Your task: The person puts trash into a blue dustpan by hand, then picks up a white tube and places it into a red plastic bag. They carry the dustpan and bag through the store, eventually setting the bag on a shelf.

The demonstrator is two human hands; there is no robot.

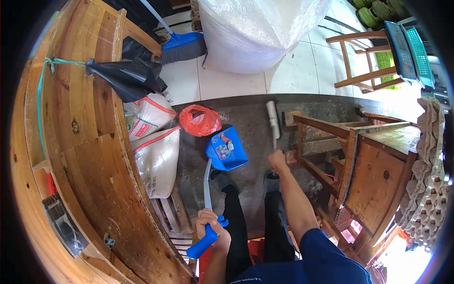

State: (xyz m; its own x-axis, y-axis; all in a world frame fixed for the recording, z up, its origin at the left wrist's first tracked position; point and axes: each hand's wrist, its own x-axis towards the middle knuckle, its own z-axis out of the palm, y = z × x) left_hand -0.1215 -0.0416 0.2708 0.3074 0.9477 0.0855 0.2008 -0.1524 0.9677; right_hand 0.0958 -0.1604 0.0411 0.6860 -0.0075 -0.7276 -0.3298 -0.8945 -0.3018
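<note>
My left hand [213, 229] is closed round the handle of a blue long-handled dustpan [239, 154], below its blue grip end. The pan rests on the dark floor in front of my feet, with a few scraps of litter in it. My right hand [278, 161] grips the short handle of a hand brush [272, 118]. Its white head, slightly blurred, is right of the dustpan and apart from it, close to the floor. A red plastic bag [199, 120] stands open just beyond the pan, with something light-coloured inside.
White sacks [158, 161] lean by the wooden counter [94, 175] on my left. A big white sack [260, 33] and a blue broom [183, 47] stand on the white tiles ahead. At right are a wooden stand [378, 184], egg trays [423, 189] and a stool with a scale [402, 52].
</note>
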